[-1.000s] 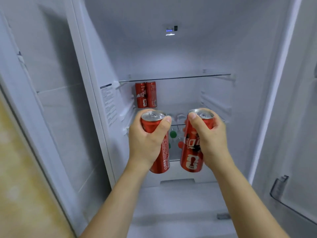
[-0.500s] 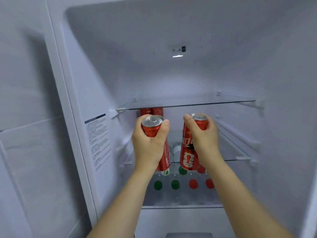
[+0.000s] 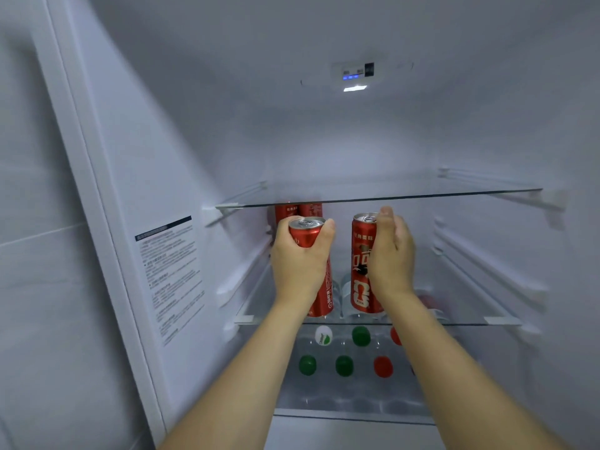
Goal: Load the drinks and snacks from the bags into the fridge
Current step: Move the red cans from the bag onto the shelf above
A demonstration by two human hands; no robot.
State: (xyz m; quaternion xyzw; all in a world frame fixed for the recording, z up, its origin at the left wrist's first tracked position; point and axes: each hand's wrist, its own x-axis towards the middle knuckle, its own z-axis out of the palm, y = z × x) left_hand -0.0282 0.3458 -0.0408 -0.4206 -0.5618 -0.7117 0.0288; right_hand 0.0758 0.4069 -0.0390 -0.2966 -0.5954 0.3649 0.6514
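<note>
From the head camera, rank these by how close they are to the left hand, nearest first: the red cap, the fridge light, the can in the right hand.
1. The can in the right hand, just right of the left hand.
2. The red cap, below, on the lower shelf.
3. The fridge light, high up on the back wall.

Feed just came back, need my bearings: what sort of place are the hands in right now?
Inside an open household fridge, most likely. Glass shelves span white walls, a lit control panel sits on the ceiling, and bottle caps show on the level below. Each hand holds a red can.
</note>
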